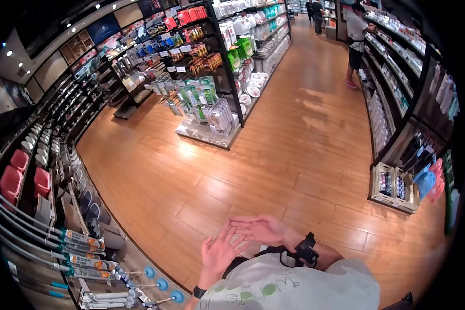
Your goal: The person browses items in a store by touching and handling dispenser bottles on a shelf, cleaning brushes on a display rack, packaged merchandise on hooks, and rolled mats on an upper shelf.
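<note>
My left hand (219, 251) is raised in front of my light shirt (289, 287), palm up with its fingers spread. It holds nothing. Beside it my right hand (258, 228) lies across at the fingertips, its fingers stretched out and nothing in them. The fingers of both hands overlap or touch. A black band (199, 292) is on my left wrist, and a black device (307, 251) is strapped to my right forearm.
Shelves with mops (88, 261) and pink items (10, 183) line the left. A display rack (206, 132) stands ahead. At the right are shelves (385, 98) and wooden crates (396, 194). A person (355, 41) stands by the right shelves, others farther back.
</note>
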